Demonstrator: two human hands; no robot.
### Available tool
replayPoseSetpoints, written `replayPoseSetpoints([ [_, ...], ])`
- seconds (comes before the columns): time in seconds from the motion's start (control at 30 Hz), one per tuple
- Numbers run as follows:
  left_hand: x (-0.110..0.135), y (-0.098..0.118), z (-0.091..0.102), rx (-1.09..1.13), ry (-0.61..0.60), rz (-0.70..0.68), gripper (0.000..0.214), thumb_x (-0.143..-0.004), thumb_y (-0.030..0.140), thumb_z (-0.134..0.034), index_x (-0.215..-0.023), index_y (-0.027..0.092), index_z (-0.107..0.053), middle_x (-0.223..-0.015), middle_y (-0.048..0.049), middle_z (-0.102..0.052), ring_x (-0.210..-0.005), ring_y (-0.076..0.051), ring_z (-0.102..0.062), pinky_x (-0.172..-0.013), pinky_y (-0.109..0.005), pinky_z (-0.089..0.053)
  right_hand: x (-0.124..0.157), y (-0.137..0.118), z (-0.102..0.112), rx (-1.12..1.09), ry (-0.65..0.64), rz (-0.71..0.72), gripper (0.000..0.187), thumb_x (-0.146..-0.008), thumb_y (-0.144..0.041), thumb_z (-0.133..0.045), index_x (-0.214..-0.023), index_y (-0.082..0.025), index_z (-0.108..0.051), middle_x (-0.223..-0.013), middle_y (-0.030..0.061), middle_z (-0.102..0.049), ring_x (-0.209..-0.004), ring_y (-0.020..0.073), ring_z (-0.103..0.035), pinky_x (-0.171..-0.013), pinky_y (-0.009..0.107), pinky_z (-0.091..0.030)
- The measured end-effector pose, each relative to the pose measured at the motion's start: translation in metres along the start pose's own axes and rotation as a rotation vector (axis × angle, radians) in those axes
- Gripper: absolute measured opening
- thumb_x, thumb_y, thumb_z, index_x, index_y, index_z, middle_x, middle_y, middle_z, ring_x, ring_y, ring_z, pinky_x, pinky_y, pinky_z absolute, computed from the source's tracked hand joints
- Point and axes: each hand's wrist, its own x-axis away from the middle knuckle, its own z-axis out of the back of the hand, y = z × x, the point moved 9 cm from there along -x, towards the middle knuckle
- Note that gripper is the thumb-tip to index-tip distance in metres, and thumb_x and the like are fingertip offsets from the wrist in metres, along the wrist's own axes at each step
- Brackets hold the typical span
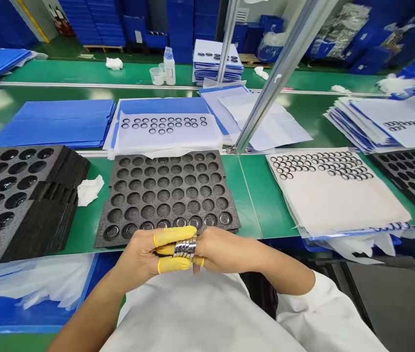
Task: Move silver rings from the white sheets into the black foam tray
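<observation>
Yellow finger cots cover the fingertips of my left hand point(137, 256), which is closed round a short stack of shiny metal rings point(184, 248). My right hand point(220, 248) meets the stack at its right end, with its fingers curled and mostly hidden from above. A yellow cot shows beneath that hand. Both hands are over the near edge of a dark grey foam tray point(122, 227) with rows of round pockets. Ring-shaped pieces sit in the tray's nearest row, some of them partly covered by my hands. Most pockets farther back look bare.
Stacked foam trays point(42, 210) stand at left, beside a crumpled white wipe point(90, 189). Black rings lie on white sheets point(170, 139) behind the tray and on a sheet stack point(339, 200) at right. A slanted metal post point(276, 80) rises behind the work surface.
</observation>
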Motion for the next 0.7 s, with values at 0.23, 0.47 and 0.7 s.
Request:
replayPoseSetpoints([
  [0.23, 0.013, 0.023, -0.003, -0.121, 0.113, -0.144, 0.041, -0.083, 0.027, -0.084, -0.123, 0.027, -0.078, -0.097, -0.0047, -0.084, -0.075, -0.017, -0.080, -0.067, -0.019, -0.064, 0.010, -0.003, -0.017, -0.581, -0.050, 0.102, 0.025, -0.101, -0.033, -0.063, -0.114, -0.013, -0.068, -0.092, 0.0076, -0.081, -0.079, 0.0156, -0.078, -0.072, 0.021, -0.054],
  [0.47, 0.008, 0.047, 0.008, -0.368, 0.167, -0.363, 0.049, -0.092, 0.030, -0.075, -0.140, 0.028, -0.065, -0.094, -0.0041, -0.083, -0.070, -0.015, -0.078, -0.064, -0.019, -0.063, 0.000, 0.008, -0.036, -1.279, 0.016, -0.018, 0.074, -0.089, -0.070, -0.063, -0.130, -0.008, -0.063, -0.079, 0.0078, -0.078, -0.041, 0.0065, -0.062, -0.048, 0.016, -0.046],
  [0.7, 0.000, 0.043, 0.009, -0.385, 0.112, -0.378, 0.054, -0.095, 0.031, -0.071, -0.147, 0.031, -0.059, -0.105, -0.0055, -0.082, -0.080, -0.017, -0.080, -0.071, -0.021, -0.065, -0.005, 0.011, -0.024, -1.316, 0.052, -0.058, 0.065, -0.087, -0.066, -0.068, -0.117, -0.009, -0.069, -0.066, 0.0018, -0.074, -0.038, 0.0055, -0.058, -0.046, 0.014, -0.049],
])
